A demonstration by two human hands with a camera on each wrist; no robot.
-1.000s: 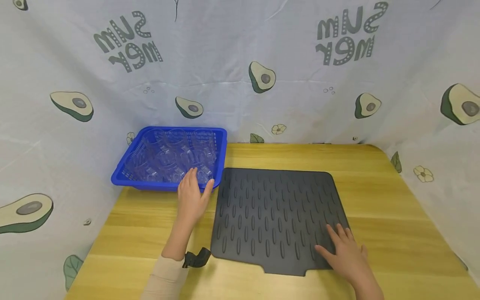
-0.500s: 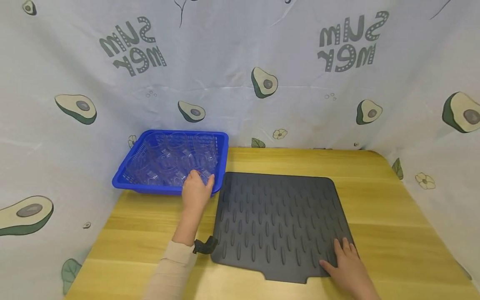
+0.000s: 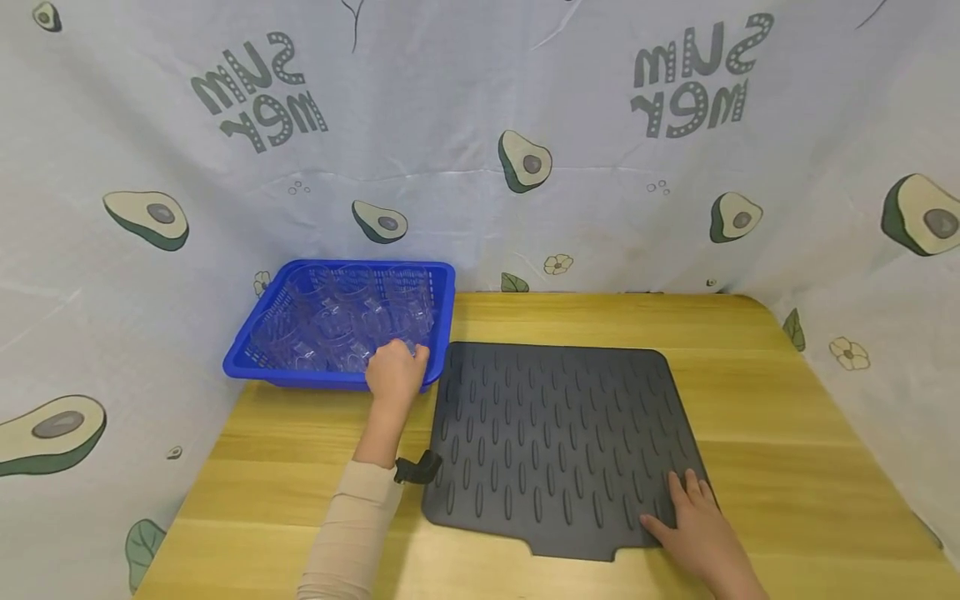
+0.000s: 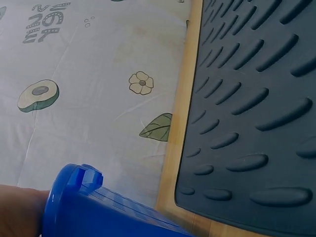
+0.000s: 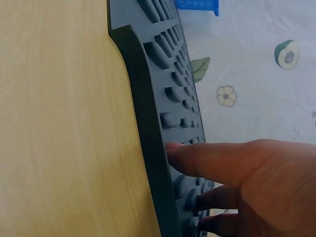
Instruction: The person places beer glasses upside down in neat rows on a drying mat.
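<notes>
In the head view my left hand reaches over the front rim of a blue plastic basket near its right corner. Its fingers curl down around a clear cup there, the thumb on the right side; the fingertips are hidden. Several more clear cups crowd the basket. My right hand rests with spread fingers on the front right corner of a dark grey ridged mat. In the right wrist view the thumb touches the mat close to its raised edge.
The wooden table carries the basket at back left, with the mat to its right. A white avocado-print cloth hangs behind and along both sides. A black wrist mount sticks out from my left sleeve over the mat's left edge.
My left hand has gone from stretched fingers over the basket's rim to curled fingers down inside it. The right hand has slid slightly toward me and right, settling on the mat's corner.
</notes>
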